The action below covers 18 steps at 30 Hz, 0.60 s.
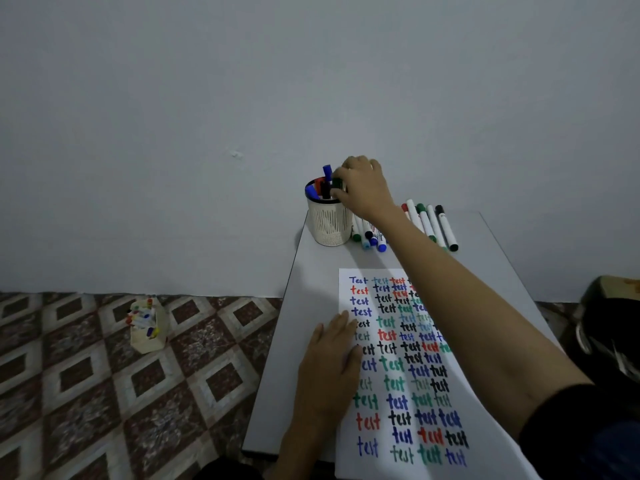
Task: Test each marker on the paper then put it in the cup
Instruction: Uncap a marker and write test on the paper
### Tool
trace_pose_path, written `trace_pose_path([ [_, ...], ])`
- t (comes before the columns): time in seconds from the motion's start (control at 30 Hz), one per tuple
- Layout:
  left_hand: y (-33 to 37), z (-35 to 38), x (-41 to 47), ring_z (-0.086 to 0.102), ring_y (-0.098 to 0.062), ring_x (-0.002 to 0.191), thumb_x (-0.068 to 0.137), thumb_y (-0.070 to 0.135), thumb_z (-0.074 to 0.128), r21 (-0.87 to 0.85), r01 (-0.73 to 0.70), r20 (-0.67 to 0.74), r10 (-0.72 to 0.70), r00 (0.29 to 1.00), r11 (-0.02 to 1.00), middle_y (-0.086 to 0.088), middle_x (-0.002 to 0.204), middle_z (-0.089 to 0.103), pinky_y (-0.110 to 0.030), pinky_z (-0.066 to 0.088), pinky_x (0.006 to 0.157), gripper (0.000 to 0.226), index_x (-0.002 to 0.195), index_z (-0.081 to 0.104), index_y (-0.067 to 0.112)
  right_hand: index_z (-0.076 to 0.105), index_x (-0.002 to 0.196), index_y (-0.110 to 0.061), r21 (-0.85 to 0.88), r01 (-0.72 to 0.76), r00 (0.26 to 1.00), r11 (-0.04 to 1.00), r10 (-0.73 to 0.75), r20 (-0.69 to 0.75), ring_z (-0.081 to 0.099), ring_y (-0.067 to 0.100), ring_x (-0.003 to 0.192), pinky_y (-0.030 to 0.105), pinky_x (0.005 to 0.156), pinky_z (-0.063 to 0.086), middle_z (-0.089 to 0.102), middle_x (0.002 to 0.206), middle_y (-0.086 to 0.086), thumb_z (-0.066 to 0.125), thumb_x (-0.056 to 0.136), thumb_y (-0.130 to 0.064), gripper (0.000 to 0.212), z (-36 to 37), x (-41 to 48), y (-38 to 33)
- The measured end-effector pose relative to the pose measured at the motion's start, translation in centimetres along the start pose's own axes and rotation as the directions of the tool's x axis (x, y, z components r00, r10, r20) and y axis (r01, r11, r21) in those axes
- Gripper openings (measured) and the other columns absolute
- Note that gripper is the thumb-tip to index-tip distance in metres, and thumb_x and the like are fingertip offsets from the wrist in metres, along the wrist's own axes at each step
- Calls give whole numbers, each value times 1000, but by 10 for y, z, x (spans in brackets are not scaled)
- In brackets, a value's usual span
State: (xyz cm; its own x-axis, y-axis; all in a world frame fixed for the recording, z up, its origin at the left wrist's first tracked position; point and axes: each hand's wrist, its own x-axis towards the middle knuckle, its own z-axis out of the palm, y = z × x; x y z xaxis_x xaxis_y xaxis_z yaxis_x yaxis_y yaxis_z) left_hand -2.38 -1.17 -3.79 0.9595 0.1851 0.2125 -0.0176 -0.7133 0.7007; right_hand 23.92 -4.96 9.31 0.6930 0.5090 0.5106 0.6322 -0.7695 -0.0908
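A: While your right hand is hovering over the cup at the table's far left corner, you are pinching a green marker in curled fingertips, right at the rim.

B: Agreed, and your left hand is lying flat, fingers straight, pressing the paper's left edge and gripping nothing.

A: You are aiming into a crowded cup, so I'd be steering for the gap on its right side, clear of the standing markers inside.

B: Be letting go only once the lower end is sitting below the rim. Otherwise it may be tipping out toward the loose markers lying just right of the cup.

A: Its long axis is looking near upright to me, with a green end showing above the rim. Your fingers are hiding the barrel, so I'm not judging its lean.
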Motion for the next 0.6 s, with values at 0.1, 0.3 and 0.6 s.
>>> trace_pose_path([
  [0.1,0,0,1,4,-4,136,97,33,43,-4,-3,4,3,1000,1000,17,149,23,-22,7,110,47,142,33,29,56,133,-14,150,6,996,989,6,-84,34,28,136,51,115,18,44,144,13,52,96,-37,44,0,-10,12],
  [0.3,-6,3,1,15,-12,142,86,49,32,21,-21,17,21,1000,1000,15,149,27,-21,8,113,58,140,39,28,40,144,-14,271,-431,884,861,463,-66,41,31,129,46,106,33,41,144,16,48,87,0,59,-11,-59,73],
  [0.6,-2,0,1,18,-7,138,95,35,43,0,-22,-10,22,1000,1000,15,145,30,-21,9,112,43,137,45,24,53,130,-4,44,-589,766,807,541,346,50,37,111,39,87,43,51,124,22,60,87,-21,46,-3,-148,149],
])
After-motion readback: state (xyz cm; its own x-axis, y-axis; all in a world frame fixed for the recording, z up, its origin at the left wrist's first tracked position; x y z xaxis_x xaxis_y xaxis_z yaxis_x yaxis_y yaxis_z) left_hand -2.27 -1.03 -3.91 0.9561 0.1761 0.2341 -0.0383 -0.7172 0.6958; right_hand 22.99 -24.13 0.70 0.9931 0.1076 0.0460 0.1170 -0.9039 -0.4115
